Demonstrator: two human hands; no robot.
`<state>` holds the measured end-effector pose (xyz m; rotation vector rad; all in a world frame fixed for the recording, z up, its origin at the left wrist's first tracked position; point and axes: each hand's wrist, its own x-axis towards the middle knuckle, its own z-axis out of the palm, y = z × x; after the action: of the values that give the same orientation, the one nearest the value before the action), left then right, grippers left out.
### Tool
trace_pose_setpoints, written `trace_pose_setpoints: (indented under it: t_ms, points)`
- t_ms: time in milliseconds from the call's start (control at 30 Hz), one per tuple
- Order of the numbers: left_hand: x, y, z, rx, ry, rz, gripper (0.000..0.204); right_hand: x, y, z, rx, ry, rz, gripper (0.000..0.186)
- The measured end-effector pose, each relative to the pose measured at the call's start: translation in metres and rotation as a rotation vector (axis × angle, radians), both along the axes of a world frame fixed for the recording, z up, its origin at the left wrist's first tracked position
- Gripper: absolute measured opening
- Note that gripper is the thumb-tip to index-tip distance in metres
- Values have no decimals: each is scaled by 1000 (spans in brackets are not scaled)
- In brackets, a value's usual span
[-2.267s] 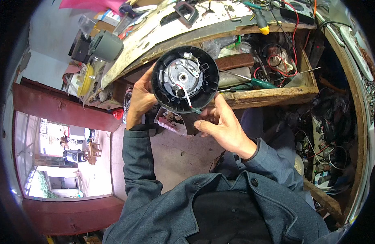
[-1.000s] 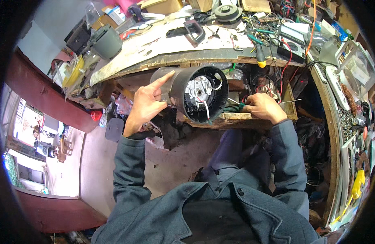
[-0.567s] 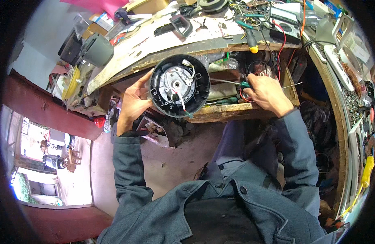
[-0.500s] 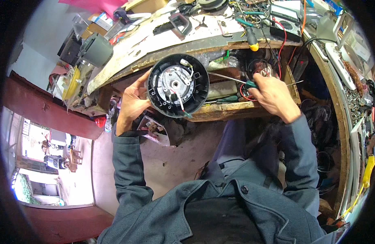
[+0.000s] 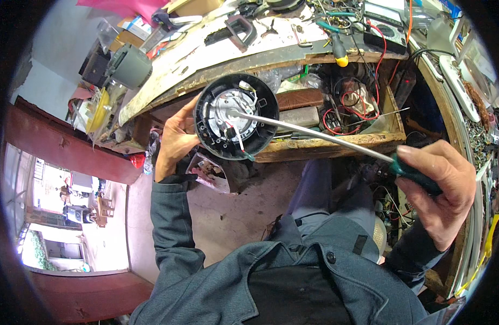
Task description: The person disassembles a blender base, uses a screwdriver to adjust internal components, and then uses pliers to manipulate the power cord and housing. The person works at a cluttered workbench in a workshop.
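My left hand (image 5: 176, 132) grips a round black plastic housing (image 5: 263, 130) from its left side, open face towards me. Inside sit a silver metal plate (image 5: 225, 102), a white lead and small fittings. My right hand (image 5: 442, 189), low at the right, is closed round the green handle of a long screwdriver (image 5: 331, 141). Its steel shaft crosses the drawer, and its end lies at the centre of the plate; whether it touches there I cannot tell.
Behind the housing, a wooden drawer (image 5: 368, 140) holds wires and tools beneath a cluttered bench (image 5: 195, 51) with a multimeter (image 5: 382, 40) and a yellow-tipped screwdriver (image 5: 340, 51). An open box (image 5: 217, 184) is below the housing. Cluttered shelving lines the right; a doorway is at left.
My right hand has lifted the long screwdriver from the drawer and moved right and down, bringing its end to the housing's centre. The housing, turned sideways a second ago, faces me again.
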<state>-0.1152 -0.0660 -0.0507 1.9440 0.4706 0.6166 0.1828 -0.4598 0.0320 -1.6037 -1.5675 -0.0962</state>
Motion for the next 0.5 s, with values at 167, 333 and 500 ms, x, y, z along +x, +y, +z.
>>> trace_pose_setpoints:
  t_ms: [167, 333, 500]
  points:
    - [1, 0, -1, -3, -13, -28, 91, -13, 33, 15, 21, -145, -19, 50]
    - [1, -2, 4, 24, 71, 19, 91, -12, 53, 35, -21, -278, 81, 48]
    - [1, 7, -1, 69, 119, 60, 92, -17, 75, 47, 11, -381, 120, 42]
